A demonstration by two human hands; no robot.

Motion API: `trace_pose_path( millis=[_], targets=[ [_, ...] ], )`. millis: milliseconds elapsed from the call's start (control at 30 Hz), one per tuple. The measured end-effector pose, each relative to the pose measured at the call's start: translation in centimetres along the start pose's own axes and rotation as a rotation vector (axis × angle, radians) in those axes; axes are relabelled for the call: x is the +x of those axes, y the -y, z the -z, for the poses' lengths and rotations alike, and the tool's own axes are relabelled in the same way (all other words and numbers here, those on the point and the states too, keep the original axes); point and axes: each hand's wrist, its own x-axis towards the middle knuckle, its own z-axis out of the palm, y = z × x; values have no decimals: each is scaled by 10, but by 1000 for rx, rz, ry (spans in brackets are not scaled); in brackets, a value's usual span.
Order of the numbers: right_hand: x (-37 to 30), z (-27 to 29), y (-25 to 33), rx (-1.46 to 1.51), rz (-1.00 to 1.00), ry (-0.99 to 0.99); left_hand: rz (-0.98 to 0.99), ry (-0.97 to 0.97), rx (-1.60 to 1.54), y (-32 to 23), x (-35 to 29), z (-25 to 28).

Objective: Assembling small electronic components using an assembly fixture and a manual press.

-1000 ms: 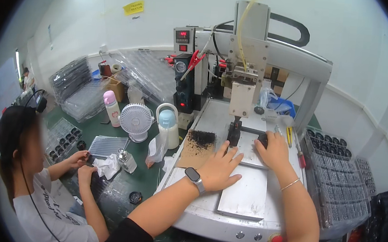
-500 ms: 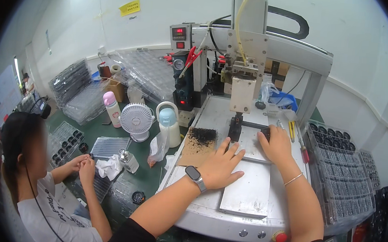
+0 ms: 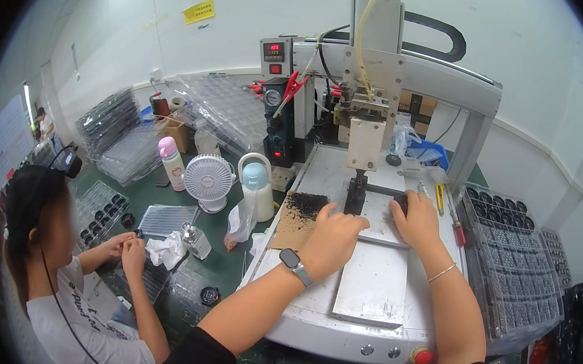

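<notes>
My left hand [image 3: 334, 238], with a grey watch on its wrist, hovers over the near left of the metal fixture plate [image 3: 370, 289]. Its fingers are curled in and their tips are mostly hidden, so what they hold, if anything, does not show. My right hand [image 3: 418, 222] grips a small black block [image 3: 401, 202] at the right side of the plate's far part. Between the hands, a black tool tip [image 3: 356, 192] comes down from the machine's press head [image 3: 365, 143]. Black scraps [image 3: 305, 203] cover the far part of a brown cardboard sheet [image 3: 292, 239] beside my left hand.
At left, a co-worker's hands [image 3: 129, 245] handle a small part over a ridged tray. A white fan [image 3: 209, 180] and a blue-lidded bottle [image 3: 256, 187] stand nearby. Stacked clear trays [image 3: 506, 263] of black parts line the right side. A red button [image 3: 421, 356] sits on the machine's front.
My left hand, spread flat with its fingertips near the tool tip before, has curled its fingers and shifted slightly toward the cardboard. My right hand stays on the black block.
</notes>
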Motion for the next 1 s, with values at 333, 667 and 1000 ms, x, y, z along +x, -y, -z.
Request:
trace_pose_path(
  millis=[333, 667, 1000],
  targets=[
    [-2, -3, -2, -6, 86, -103, 20, -93, -40, -2, 3, 5],
    [-1, 15, 27, 374, 86, -195, 287, -281, -127, 19, 12, -11],
    [1, 34, 54, 486, -40, 204, 352, -351, -316, 6, 25, 6]
  ],
)
